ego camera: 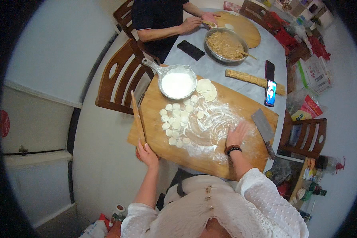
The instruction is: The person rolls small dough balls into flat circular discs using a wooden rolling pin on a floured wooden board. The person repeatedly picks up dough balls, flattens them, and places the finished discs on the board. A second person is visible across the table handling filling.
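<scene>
My left hand (pixel 149 156) is at the left edge of the wooden board (pixel 154 139). Its fingers and thumb close around the near end of a tapered wooden rolling pin (pixel 138 119). On the floured right part of the board, my right hand (pixel 238 134) lies palm down, fingers extended, with nothing in it. Loose flour (pixel 209 131) is spread between the hands. Several small round dough pieces (pixel 176 125) are grouped left of the flour, and one dough piece (pixel 200 115) sits apart. Overlapping flat dough wrappers (pixel 206 89) lie at the board's far side.
A metal pan of flour (pixel 178 83) stands at the far left. A cleaver (pixel 263 125) lies right of my right hand. Beyond are a bowl of filling (pixel 226 44), a rolled straw mat (pixel 247 78) and phones (pixel 270 93). Across the table, a person (pixel 160 17) holds a wrapper and utensil.
</scene>
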Motion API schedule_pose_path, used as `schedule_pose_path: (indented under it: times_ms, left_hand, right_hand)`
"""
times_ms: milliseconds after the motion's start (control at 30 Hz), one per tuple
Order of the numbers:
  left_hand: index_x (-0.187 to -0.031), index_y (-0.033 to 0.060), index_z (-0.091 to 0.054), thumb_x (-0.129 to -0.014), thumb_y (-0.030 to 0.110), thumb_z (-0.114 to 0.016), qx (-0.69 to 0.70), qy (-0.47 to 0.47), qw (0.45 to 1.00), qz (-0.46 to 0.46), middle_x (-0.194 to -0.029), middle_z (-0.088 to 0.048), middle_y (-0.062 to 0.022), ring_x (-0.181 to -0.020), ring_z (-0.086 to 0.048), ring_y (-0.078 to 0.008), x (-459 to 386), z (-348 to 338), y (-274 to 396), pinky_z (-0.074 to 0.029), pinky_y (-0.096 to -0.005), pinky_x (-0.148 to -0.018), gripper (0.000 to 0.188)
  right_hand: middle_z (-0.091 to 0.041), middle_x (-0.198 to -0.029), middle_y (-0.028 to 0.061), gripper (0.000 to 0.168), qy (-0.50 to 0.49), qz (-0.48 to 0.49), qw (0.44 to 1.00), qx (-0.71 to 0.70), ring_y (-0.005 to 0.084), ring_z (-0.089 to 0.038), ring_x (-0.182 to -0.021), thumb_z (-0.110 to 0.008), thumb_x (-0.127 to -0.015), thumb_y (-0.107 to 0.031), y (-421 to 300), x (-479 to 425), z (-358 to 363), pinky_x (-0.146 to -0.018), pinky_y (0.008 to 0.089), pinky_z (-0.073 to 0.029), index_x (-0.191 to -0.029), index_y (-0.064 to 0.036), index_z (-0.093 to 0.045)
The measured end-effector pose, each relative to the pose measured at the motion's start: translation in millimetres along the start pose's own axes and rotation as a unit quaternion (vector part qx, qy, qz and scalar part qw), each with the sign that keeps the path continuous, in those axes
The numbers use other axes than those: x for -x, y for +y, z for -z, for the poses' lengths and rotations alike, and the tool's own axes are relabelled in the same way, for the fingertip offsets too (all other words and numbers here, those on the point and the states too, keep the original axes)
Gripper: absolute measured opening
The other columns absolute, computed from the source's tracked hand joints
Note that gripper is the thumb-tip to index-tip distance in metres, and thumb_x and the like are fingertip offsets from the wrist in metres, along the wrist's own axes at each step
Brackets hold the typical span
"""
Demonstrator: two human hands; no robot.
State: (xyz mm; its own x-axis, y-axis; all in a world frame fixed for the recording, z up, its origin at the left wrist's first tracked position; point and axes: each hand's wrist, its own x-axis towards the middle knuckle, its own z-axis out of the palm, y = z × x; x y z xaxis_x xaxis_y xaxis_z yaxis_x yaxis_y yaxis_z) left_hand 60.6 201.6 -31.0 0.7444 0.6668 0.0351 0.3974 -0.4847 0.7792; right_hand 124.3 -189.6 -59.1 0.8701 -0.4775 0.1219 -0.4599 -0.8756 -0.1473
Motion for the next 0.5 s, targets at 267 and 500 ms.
schedule_pose_path:
  times_ms: [267,500]
  left_hand:
    - [-0.144,-0.0073,-0.044,-0.103,0.014,-0.049,-0.015,-0.032,0.999,0.003,-0.140,-0.052,-0.0291,-0.128,-0.050,-0.0426,-31,-13,8,-0.039,-0.0454,-0.108,0.047]
    - [-0.145,-0.0062,-0.043,-0.103,0.017,-0.049,0.007,-0.052,0.998,0.030,-0.139,-0.054,-0.0287,-0.127,-0.053,-0.0426,-31,-12,3,-0.040,-0.0444,-0.108,0.049]
  right_hand:
    - [-0.055,-0.136,0.0183,0.045,-0.090,0.242,0.924,-0.282,0.0341,-0.049,-0.131,-0.066,-0.087,-0.010,-164,-36,83,-0.114,0.0424,-0.036,-0.130,0.000,-0.057]
    - [-0.067,-0.110,0.0187,0.025,-0.194,0.366,0.884,-0.217,0.0360,-0.066,-0.103,-0.062,-0.087,-0.005,-269,-100,78,-0.093,0.0430,-0.053,-0.108,-0.012,-0.073]
